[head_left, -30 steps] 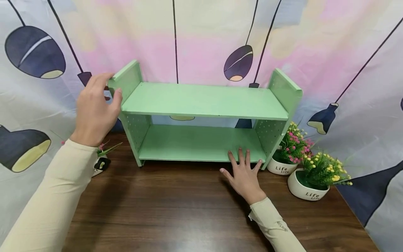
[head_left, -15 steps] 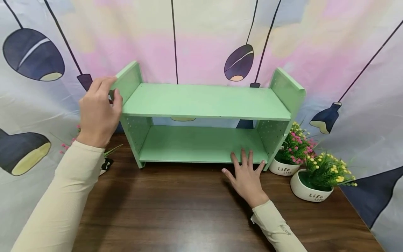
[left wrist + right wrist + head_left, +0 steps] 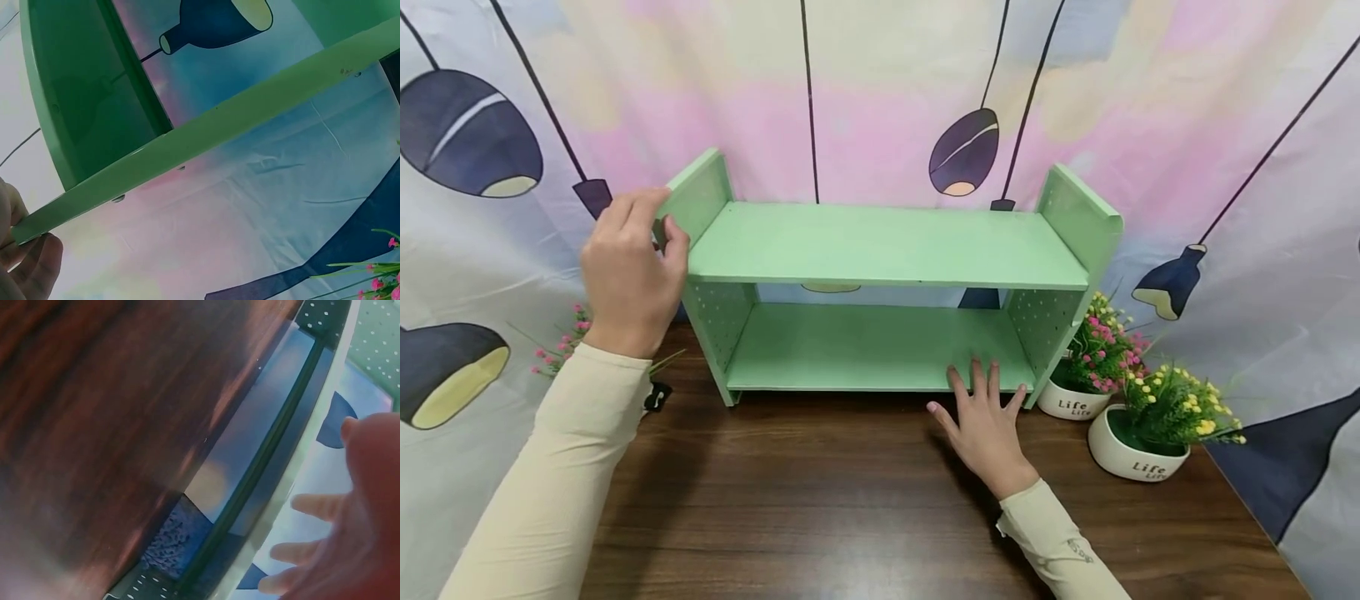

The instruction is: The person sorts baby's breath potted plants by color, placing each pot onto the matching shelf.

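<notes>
on the wooden counter the right hand lies flat, fingers straight, touching the green shelf at its lower board. two white pots hold small flowers. further back, the left hand grips the shelf's left side panel.

Shelf unit standing on table, backing against curtain. Left hand gripping top front corner of shelf's left side panel. Right hand lying flat on table before lower board, toward its right end — fingertips touching board's front edge. Two flower pots sitting right of shelf — one just beside right panel, other further right, nearer front. Third flower sprig lying left of shelf, behind left forearm.
</notes>
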`<action>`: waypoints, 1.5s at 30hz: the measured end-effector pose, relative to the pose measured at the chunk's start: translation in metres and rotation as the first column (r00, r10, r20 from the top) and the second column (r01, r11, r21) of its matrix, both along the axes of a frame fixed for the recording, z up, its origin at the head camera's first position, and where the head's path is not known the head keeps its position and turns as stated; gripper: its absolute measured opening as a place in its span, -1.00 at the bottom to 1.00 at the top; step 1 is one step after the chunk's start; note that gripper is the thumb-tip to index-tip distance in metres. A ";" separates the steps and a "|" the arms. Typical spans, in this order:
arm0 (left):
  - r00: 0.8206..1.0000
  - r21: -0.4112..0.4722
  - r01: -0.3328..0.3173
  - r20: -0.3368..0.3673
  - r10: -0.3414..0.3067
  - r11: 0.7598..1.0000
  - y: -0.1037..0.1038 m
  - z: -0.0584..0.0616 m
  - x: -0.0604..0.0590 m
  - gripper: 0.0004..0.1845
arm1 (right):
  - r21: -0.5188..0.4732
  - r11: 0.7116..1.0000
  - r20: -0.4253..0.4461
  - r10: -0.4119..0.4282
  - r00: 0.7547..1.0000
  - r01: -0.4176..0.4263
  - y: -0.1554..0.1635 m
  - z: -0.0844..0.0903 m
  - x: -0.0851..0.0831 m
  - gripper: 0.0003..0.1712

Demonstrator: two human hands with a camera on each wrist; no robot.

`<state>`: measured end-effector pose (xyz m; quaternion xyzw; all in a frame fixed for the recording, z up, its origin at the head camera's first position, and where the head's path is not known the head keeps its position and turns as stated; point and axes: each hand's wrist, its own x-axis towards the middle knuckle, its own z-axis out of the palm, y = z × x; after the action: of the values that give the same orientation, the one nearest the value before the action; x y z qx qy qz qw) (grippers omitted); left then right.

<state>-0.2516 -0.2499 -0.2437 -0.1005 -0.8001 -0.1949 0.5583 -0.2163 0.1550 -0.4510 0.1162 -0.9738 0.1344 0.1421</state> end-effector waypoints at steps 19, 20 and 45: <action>1.000 -0.029 -0.003 -0.004 0.003 1.000 0.008 -0.005 -0.007 -0.66 | -0.228 0.972 -0.053 -0.068 0.996 0.054 0.077 0.039 0.080 -0.36; 1.000 -0.029 -0.002 -0.004 0.002 1.000 0.009 -0.006 -0.007 -0.66 | -0.220 0.972 -0.024 -0.086 0.996 0.079 0.084 0.041 0.087 -0.38; 0.999 -0.010 -0.027 -0.028 0.027 1.000 -0.001 -0.003 -0.001 -0.66 | -0.180 0.929 0.371 -0.239 0.897 0.322 0.246 0.023 0.086 -0.46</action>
<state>-0.2530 -0.2508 -0.2470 -0.0953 -0.7947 -0.1817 0.5713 -0.1302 0.4011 -0.4276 -0.0693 -0.9669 0.2455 0.0015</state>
